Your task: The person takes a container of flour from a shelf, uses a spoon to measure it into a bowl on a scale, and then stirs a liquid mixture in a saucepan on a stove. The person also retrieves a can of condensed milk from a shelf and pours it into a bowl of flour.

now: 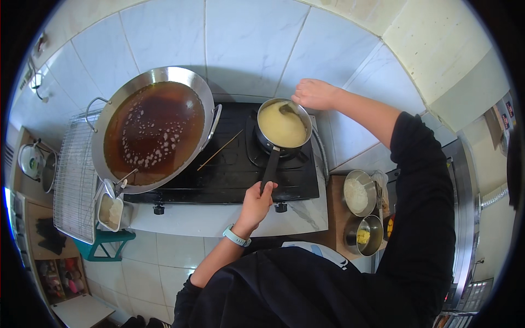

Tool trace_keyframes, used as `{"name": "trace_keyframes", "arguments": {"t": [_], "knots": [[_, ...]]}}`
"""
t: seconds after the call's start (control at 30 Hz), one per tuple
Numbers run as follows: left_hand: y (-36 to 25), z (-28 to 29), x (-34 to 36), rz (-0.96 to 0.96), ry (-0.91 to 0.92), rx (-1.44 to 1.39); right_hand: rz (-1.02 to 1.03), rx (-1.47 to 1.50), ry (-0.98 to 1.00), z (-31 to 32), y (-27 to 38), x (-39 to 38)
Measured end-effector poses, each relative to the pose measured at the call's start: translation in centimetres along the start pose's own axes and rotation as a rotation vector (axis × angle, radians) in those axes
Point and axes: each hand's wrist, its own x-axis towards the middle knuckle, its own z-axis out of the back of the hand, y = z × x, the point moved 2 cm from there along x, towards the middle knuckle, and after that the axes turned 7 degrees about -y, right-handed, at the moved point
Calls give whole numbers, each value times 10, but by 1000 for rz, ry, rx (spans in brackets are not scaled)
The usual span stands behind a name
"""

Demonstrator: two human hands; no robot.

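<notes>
My left hand [256, 206] is closed around the black handle of a small saucepan [270, 167] on the right burner. A pale yellow, creamy mixture [281, 127] fills much of the pan. At the pan's far right rim, my right hand [314, 94] is closed on a metal spoon [286, 109] whose end dips into the mixture. Its handle is mostly hidden by the hand. Left of the saucepan, a thin wooden stick [220, 150] lies across the black stove [229, 183].
A wide metal wok [210, 101] of brown oil with floating bits covers the stove's left side. Beyond it are a wire rack [76, 158] and a metal container [124, 216] of pale powder. Two metal bowls, one with white contents [356, 195], one with yellow pieces [363, 236], stand at right.
</notes>
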Motion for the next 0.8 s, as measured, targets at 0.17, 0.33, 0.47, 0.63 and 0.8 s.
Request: {"name": "trace_keyframes", "arguments": {"t": [0.17,0.33,0.47,0.63,0.8], "knots": [[1,1,-1,3,5,13,260,-33,-320,4,5,28],[2,-2,0,-34,-4,-9,154,-73,-130,3,8,14],[6,-5,0,-13,-29,-35,-80,14,179,5,20,0],[4,-7,-3,17,-38,-111,-391,409,392,10,18,-19],[-1,-5,-2,26,-7,-95,-632,783,328,10,29,-27]]}}
